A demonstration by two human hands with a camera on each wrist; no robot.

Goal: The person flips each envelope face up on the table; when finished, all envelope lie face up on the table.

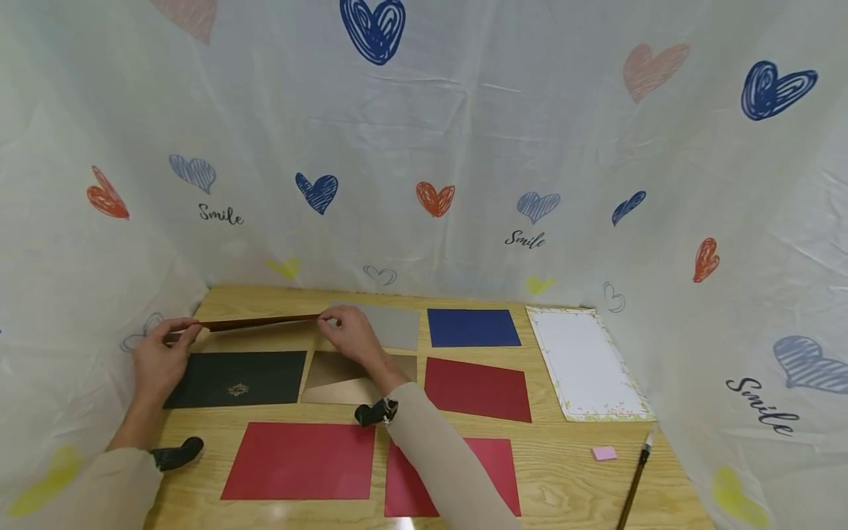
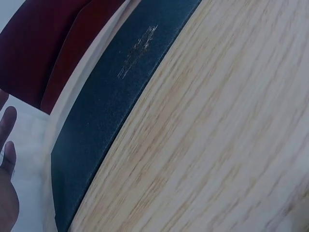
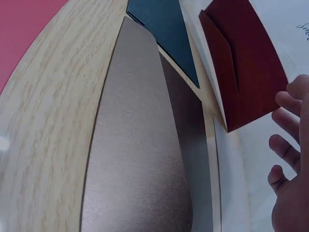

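A dark red envelope [image 1: 258,322] is raised off the far left of the table, seen nearly edge-on in the head view. My left hand [image 1: 159,361] pinches its left end, and my right hand [image 1: 351,335] pinches its right end. In the right wrist view the envelope [image 3: 256,58] shows its flap side, with the right fingers at one corner. Nearer to me lies a dark green envelope [image 1: 265,375] with a small gold emblem. To its right, partly under my right forearm, is a bronze envelope [image 1: 334,394]. Behind my right hand lies a grey envelope [image 1: 397,324].
A blue envelope [image 1: 473,327] and a red one [image 1: 477,390] lie right of centre. Two more red envelopes, left [image 1: 298,460] and right [image 1: 493,464], lie in front. On the right are a bordered paper sheet [image 1: 586,364], a pink eraser-like block [image 1: 604,453] and a brush [image 1: 636,478].
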